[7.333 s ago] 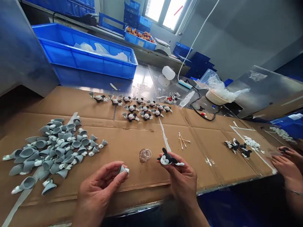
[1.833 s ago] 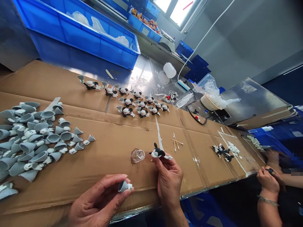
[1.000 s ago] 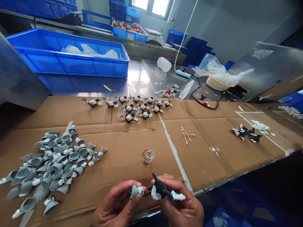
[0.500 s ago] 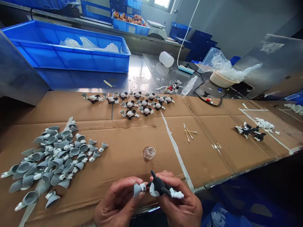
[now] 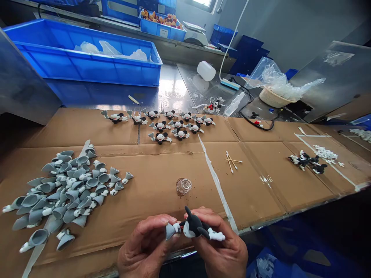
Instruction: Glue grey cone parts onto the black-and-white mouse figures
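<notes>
Between the fingers of my right hand [image 5: 222, 243] is a black-and-white mouse figurine [image 5: 193, 225] with round ears and a white-gloved arm pointing right. My left hand [image 5: 147, 245] pinches a small grey cone with a white glove [image 5: 172, 230], held against the figurine's left side at the arm. Both hands are near the front edge of the cardboard. Just beyond them stands a small clear dish [image 5: 184, 187]. To the left lies a heap of grey cones with white gloves [image 5: 71, 185]. Several similar figurines [image 5: 160, 126] with cones stand in rows at the back.
Cotton swabs [image 5: 232, 161] lie crossed right of the dish. Farther right are black-and-white figurine parts [image 5: 307, 161] and small white pieces [image 5: 326, 153]. A large blue bin [image 5: 95, 69] stands behind on the metal table, with a white bottle [image 5: 206, 71] and a black cable [image 5: 246, 112].
My left hand has come slightly right, bringing the cone piece closer to the figurine's side. Both hands keep their hold. The whole view has shifted a little.
</notes>
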Tool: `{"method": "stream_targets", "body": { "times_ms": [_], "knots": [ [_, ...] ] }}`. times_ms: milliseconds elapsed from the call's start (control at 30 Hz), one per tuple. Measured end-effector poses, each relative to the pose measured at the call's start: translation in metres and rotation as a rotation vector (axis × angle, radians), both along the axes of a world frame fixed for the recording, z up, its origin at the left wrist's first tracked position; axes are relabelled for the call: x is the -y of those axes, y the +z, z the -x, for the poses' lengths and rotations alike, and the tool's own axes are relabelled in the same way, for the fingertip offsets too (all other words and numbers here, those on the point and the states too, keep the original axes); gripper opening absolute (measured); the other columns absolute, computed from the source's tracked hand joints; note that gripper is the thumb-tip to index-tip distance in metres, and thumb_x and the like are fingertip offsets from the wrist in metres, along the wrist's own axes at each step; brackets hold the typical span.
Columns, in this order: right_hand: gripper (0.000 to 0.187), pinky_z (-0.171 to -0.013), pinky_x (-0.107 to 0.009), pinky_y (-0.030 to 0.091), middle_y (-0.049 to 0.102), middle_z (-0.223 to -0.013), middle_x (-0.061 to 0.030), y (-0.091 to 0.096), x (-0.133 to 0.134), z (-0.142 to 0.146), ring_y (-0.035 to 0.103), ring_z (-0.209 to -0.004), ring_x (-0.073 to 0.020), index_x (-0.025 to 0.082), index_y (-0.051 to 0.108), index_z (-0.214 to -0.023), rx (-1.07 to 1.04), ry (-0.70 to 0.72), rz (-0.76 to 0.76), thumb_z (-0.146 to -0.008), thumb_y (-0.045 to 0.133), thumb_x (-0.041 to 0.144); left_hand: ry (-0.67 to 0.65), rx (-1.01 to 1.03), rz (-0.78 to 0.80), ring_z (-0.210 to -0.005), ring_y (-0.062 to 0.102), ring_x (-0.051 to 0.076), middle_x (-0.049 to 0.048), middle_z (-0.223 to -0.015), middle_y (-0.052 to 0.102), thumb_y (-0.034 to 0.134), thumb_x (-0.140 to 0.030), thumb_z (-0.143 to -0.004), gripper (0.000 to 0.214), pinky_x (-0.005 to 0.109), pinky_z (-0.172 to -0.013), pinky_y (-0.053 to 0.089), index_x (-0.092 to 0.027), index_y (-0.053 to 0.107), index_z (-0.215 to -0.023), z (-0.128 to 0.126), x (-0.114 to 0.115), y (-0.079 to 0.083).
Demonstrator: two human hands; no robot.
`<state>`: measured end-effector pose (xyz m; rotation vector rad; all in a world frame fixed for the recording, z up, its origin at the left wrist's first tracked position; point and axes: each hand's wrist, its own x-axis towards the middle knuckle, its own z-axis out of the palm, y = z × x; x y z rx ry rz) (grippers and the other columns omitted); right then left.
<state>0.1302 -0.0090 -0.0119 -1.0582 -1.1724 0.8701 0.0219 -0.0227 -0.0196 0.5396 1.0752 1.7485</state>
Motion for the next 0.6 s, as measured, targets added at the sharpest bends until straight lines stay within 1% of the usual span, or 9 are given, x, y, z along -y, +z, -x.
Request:
{"method": "stream_targets", "body": {
  "times_ms": [133,267,333,433,500,600],
  "knots": [
    [0.027,-0.078,-0.021,0.057,0.077,-0.089,-0.0013,-0.001,0.000,-0.002,0.069,-0.083,-0.0148,0.024,0.079,-0.098,0.024,0.021,-0.011,-0.083,0.074,0.003,-0.006,-0.004,0.002,-0.079,0.075,0.014,-0.0009,-0.084,0.079,0.093,-0.030,-0.069,0.024,0.018,-0.081,0.061,-0.025,0.078,-0.087,-0.001,0.001,0.000],
    [0.036,-0.079,-0.023,0.058,0.078,-0.092,-0.0013,0.000,-0.002,-0.006,0.070,-0.084,-0.0153,0.025,0.078,-0.103,0.045,0.082,-0.040,-0.081,0.070,-0.002,-0.019,-0.031,-0.038,-0.080,0.074,0.015,0.0000,-0.085,0.078,0.091,-0.027,-0.072,0.022,0.020,-0.080,0.062,-0.026,0.078,-0.089,0.003,0.000,-0.008],
    [0.041,-0.080,-0.024,0.058,0.078,-0.093,-0.0012,0.002,-0.003,-0.009,0.070,-0.086,-0.0155,0.025,0.078,-0.105,0.077,0.119,-0.054,-0.079,0.069,-0.006,-0.077,-0.083,-0.114,-0.081,0.075,0.016,0.0008,-0.086,0.079,0.088,-0.021,-0.075,0.022,0.022,-0.079,0.063,-0.027,0.078,-0.093,0.009,-0.002,-0.014],
    [0.045,-0.079,-0.025,0.059,0.079,-0.092,-0.0014,0.003,-0.005,-0.013,0.072,-0.084,-0.0157,0.025,0.078,-0.105,0.103,0.138,-0.093,-0.077,0.068,-0.009,-0.173,-0.185,-0.266,-0.082,0.076,0.018,0.0024,-0.089,0.080,0.084,-0.010,-0.078,0.030,0.026,-0.077,0.064,-0.028,0.078,-0.102,0.018,-0.005,-0.023],
    [0.043,-0.078,-0.025,0.060,0.079,-0.090,-0.0018,0.003,-0.006,-0.014,0.072,-0.081,-0.0161,0.024,0.078,-0.105,0.100,0.133,-0.122,-0.077,0.070,-0.007,-0.188,-0.224,-0.319,-0.083,0.076,0.019,0.0030,-0.091,0.080,0.082,-0.007,-0.078,0.035,0.026,-0.077,0.065,-0.028,0.078,-0.105,0.023,-0.005,-0.027],
    [0.037,-0.075,-0.026,0.060,0.080,-0.088,-0.0026,0.001,-0.007,-0.014,0.073,-0.079,-0.0173,0.024,0.079,-0.102,0.103,0.120,-0.123,-0.078,0.073,-0.003,-0.182,-0.251,-0.339,-0.082,0.076,0.019,0.0029,-0.091,0.080,0.082,-0.006,-0.078,0.034,0.026,-0.077,0.065,-0.027,0.078,-0.105,0.023,-0.005,-0.028]
  ]
}}
